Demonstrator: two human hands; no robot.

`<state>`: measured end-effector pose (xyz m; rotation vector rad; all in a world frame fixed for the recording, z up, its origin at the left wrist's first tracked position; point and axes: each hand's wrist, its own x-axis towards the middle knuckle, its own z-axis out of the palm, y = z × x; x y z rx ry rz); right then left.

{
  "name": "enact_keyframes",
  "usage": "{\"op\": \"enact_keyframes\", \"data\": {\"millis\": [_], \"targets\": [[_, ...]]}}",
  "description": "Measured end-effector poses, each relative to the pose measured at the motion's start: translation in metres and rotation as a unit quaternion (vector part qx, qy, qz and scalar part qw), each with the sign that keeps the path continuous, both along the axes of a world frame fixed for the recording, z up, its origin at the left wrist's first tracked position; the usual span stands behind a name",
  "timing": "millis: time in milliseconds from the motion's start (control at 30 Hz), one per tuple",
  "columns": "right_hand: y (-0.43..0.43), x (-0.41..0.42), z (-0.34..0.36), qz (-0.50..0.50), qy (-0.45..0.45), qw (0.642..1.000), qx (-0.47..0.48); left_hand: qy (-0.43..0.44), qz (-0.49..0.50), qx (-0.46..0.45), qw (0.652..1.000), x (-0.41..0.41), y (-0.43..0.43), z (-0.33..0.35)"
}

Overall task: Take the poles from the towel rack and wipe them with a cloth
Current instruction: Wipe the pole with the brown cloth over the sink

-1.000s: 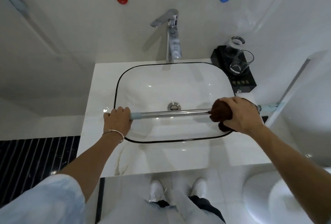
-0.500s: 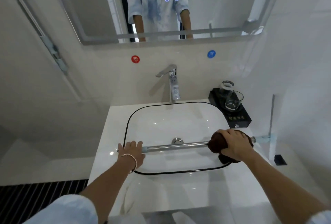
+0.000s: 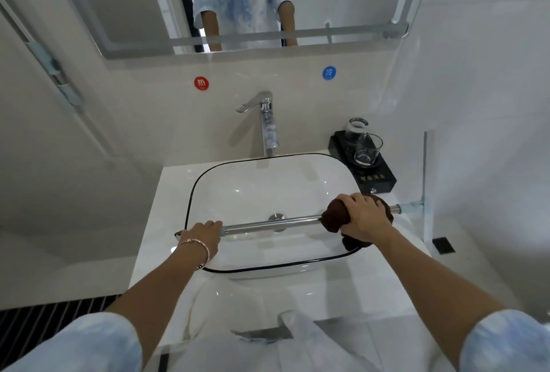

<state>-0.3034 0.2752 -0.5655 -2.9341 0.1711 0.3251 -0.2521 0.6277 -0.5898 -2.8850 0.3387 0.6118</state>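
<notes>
A shiny metal pole (image 3: 270, 224) with pale blue end caps lies level across the white sink (image 3: 342, 175), above the drain. My left hand (image 3: 204, 236) grips its left end. My right hand (image 3: 364, 218) grips a dark brown cloth (image 3: 333, 218) wrapped round the pole near its right end. The right end cap (image 3: 409, 208) pokes out past the cloth, close to a pale vertical bar (image 3: 425, 181) on the right wall.
A chrome tap (image 3: 268, 121) stands behind the sink. A black tray (image 3: 384, 176) with two glasses sits at the back right of the counter. A mirror (image 3: 134, 5) hangs above, with red and blue stickers below it. White fabric (image 3: 253, 306) lies on the counter's front edge.
The head has tilted up, bringing the mirror fully into view. Both hands keep their grips, and the cloth stays near the pole's right end.
</notes>
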Motion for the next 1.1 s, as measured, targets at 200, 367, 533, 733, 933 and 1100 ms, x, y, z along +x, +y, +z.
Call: {"op": "enact_keyframes", "data": {"millis": [200,367,533,733,933,1100], "targets": [[0.090,0.005,-0.009,0.084,-0.005,0.996,0.014,0.015,0.011,0.014,1.000,-0.001,-0.002,-0.005],[0.144,0.009,-0.013,0.165,0.006,0.985,0.045,0.000,0.026,0.043,0.999,-0.012,-0.006,-0.013],[0.092,0.019,0.025,0.132,-0.058,0.989,0.036,-0.038,0.019,0.060,0.997,-0.012,-0.007,-0.015],[-0.030,0.030,0.048,-0.035,-0.088,0.995,0.014,-0.038,0.017,0.080,0.996,-0.009,-0.010,-0.012],[-0.076,0.016,0.002,-0.110,-0.018,0.990,0.084,-0.021,0.032,0.111,0.993,-0.014,-0.016,-0.008],[-0.053,0.018,0.002,-0.035,-0.010,0.992,0.121,-0.016,0.025,0.136,0.990,-0.013,-0.019,-0.007]]}}
